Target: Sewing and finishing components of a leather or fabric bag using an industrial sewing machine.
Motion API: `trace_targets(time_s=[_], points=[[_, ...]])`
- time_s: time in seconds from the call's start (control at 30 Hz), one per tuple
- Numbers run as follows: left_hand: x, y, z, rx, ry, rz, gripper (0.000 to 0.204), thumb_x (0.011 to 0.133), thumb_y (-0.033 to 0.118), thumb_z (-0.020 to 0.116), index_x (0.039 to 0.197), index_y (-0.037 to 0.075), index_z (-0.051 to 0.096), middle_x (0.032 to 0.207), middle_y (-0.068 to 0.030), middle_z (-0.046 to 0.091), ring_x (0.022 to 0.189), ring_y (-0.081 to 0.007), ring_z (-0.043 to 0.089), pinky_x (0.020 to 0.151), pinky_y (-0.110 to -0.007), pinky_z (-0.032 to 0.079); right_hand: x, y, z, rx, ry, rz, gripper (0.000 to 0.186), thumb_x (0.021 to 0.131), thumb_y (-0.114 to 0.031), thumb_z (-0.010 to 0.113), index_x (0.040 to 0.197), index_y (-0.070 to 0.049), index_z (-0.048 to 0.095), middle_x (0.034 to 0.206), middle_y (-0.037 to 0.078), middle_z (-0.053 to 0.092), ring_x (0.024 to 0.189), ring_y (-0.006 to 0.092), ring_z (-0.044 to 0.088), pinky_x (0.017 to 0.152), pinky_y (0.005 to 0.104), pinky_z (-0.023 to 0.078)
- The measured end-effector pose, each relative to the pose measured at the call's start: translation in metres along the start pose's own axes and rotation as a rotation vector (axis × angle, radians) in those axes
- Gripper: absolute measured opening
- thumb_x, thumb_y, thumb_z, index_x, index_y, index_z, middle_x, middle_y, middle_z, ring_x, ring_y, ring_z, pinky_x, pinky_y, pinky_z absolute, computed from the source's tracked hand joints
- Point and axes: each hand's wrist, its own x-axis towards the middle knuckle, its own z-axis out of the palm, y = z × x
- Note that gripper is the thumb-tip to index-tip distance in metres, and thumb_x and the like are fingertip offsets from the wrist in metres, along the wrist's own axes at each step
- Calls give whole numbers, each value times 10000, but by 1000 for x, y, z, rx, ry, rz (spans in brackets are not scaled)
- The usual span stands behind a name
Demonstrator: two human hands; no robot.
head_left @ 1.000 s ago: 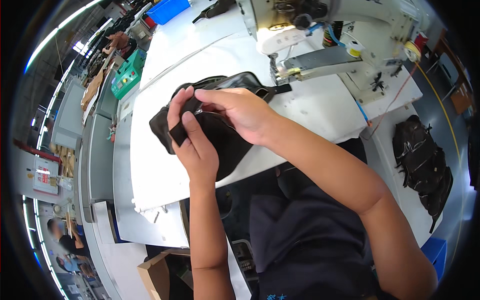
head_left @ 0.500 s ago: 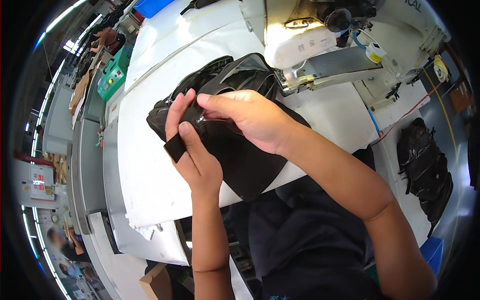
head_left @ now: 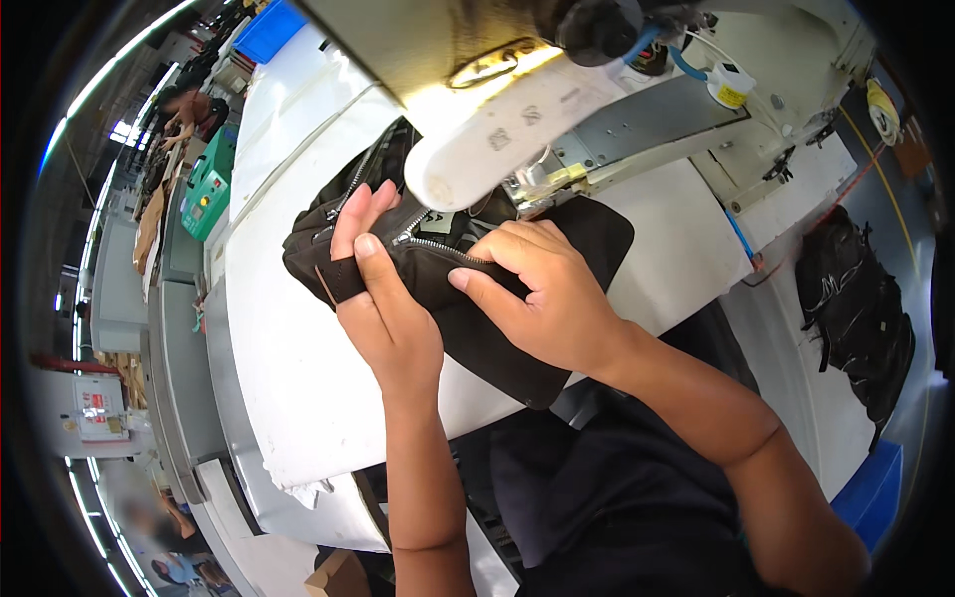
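Note:
A black fabric bag (head_left: 477, 338) with a metal zipper (head_left: 448, 248) lies on the white table, close to the sewing machine arm. My left hand (head_left: 383, 298) is closed, thumb against fingers, on the bag beside the zipper end; a short dark webbing strap (head_left: 340, 281) sticks out between its fingers. Over on the right of the zipper, my right hand (head_left: 542, 294) pinches the edge of the bag's fabric. Part of the bag lies hidden under the machine's white rounded cover.
The sewing machine (head_left: 587, 99) hangs over the bag's far side, its lamp lit. Another black bag (head_left: 851, 308) lies at the right by a blue bin (head_left: 870, 497). A green box-shaped device (head_left: 209, 184) stands at the far left, below a blue crate (head_left: 269, 30). Other people are in the background at left.
My right hand has moved from beside my left fingertips down and right to the zipper's edge. The zipper now shows gaping. My view has shifted, bringing the machine closer over the bag.

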Motion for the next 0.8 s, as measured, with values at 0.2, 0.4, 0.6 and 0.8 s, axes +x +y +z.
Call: trace_targets(time_s=[0.2, 0.4, 0.6, 0.8], points=[[-10, 2, 34, -66, 67, -16, 462, 1126, 211, 314, 1381, -108, 530, 1357, -234, 640, 1159, -243, 651, 1007, -359, 527, -8, -5, -26, -144, 86, 19, 130, 912, -138, 759, 906, -43, 671, 843, 75, 662, 785, 264, 602, 775, 372, 425], [-10, 3, 40, -63, 72, -118, 454, 1130, 225, 336, 1349, -102, 562, 1316, -215, 667, 1055, -216, 684, 948, -330, 547, -3, -9, -34, -297, 90, -13, 128, 915, -144, 741, 887, -53, 654, 818, 84, 646, 763, 289, 605, 752, 396, 429], [9, 0, 11, -99, 124, -61, 418, 1131, 213, 371, 1258, -88, 631, 1161, -152, 695, 1015, -188, 648, 889, -302, 517, 0, -19, 7, -182, 139, -78, 147, 934, -102, 689, 973, -7, 583, 1130, 212, 678, 928, 366, 638, 860, 441, 473], [3, -4, -17, -110, 169, 2, 439, 1134, 231, 354, 1362, -89, 549, 1251, -210, 662, 1143, -260, 654, 990, -365, 542, 27, -5, 42, -185, 215, -232, 163, 968, -100, 647, 1014, 20, 547, 1298, 332, 592, 1071, 492, 572, 978, 496, 453]])
